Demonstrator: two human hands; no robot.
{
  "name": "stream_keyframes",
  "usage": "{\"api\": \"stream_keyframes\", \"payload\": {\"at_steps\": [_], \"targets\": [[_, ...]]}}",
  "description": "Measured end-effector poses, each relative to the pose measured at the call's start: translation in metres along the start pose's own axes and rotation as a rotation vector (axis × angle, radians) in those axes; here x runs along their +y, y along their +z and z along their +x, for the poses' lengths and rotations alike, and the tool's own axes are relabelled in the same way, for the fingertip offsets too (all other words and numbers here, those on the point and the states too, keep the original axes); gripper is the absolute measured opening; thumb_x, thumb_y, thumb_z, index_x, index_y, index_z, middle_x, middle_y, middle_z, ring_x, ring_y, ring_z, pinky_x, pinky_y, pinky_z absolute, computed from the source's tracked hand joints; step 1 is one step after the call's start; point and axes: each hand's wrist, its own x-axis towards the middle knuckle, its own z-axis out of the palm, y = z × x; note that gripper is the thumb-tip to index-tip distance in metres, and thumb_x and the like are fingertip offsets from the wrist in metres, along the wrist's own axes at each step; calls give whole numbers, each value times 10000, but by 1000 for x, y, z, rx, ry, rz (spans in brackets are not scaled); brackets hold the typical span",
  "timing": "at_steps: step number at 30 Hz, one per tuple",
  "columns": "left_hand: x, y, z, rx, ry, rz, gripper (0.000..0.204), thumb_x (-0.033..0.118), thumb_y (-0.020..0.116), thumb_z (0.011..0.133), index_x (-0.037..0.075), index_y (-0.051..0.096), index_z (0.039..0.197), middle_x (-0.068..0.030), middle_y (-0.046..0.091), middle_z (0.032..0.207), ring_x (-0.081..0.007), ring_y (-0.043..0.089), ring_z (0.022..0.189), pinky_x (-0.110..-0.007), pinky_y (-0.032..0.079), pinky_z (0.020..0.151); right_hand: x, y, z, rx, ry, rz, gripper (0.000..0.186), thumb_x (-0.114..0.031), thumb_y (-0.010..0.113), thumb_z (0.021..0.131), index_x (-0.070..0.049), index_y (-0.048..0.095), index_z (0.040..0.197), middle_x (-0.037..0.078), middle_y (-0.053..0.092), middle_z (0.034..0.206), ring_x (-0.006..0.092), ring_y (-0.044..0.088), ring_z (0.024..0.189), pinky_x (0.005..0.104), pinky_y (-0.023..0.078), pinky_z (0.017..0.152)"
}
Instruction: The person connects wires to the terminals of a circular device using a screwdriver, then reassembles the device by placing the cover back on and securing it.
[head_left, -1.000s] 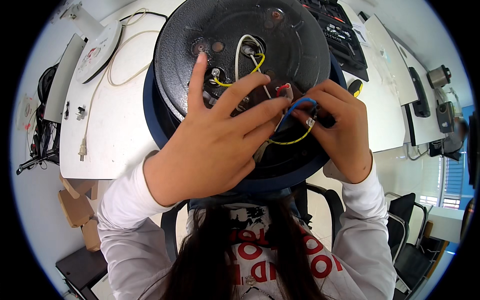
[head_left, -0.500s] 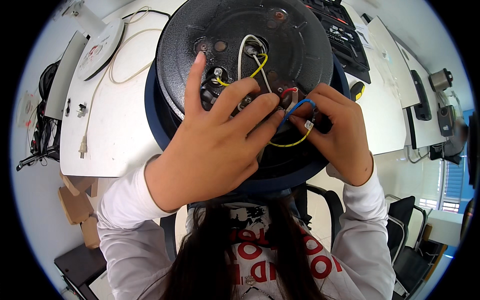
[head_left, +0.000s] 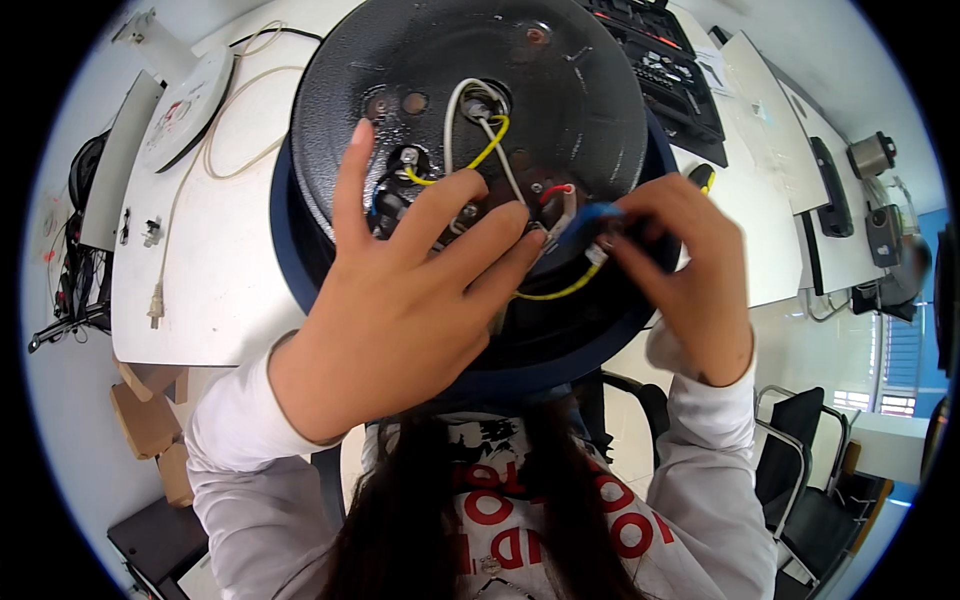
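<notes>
A black, round metal plate with screws, holes and white, red and yellow wires sits inside a dark blue round rim. My left hand lies across the plate's lower left, fingers spread; the index, middle and ring fingertips rest among the screws and wires, the thumb hidden. At the lower right, my right hand is closed on a blue wire, blurred by motion. A yellow-green wire runs to a small clear terminal by my right fingertips, partly hidden.
A white-based device and a pale plugged cord lie on the white table at left. An open black tool case and a yellow tool sit at right. Cardboard boxes and black chairs stand below.
My right hand has shifted rightward relative to the plate and lifted the blue wire, now blurred. My left hand stays spread on the plate. The whole view has shifted slightly.
</notes>
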Motion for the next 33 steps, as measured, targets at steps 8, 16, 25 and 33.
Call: {"api": "stream_keyframes", "payload": {"at_steps": [8, 16, 25, 33], "targets": [[-1, 2, 2, 7, 48, 30, 519, 63, 618, 648, 134, 684, 1158, 60, 571, 1165, -237, 451, 1248, -744, 89, 1057, 112, -43, -25, 184, 524, -449, 282, -321, 598, 940, -81, 630, 1085, 70, 696, 799, 238, 651, 684, 331, 466, 587], [-2, 2, 1, 27, 50, 5, 480, 68, 629, 644, 119, 696, 1117, 68, 563, 1180, -219, 459, 1255, -737, 86, 1057, 161, 3, -2, 73, 614, -748, 531, -504, 619, 865, -36, 600, 1115, 172, 696, 821, 331, 689, 744, 403, 526, 635], [0, 6, 2, 72, 44, 10, 397, 70, 630, 666, 120, 720, 1049, 84, 598, 1144, -196, 493, 1248, -738, 75, 1056, 135, -93, -30, 422, 639, 451, 475, -388, 607, 930, -74, 574, 1284, 28, 615, 947, 104, 640, 747, 225, 507, 578], [-4, 2, 2, 20, 48, -82, 395, 96, 643, 661, 157, 725, 1043, 78, 616, 1196, -213, 474, 1284, -761, 53, 1041, 100, -100, -41, 696, 105, 1158, 555, -312, 569, 974, 12, 390, 1388, 236, 529, 1188, 274, 591, 1019, 282, 598, 809]]}}
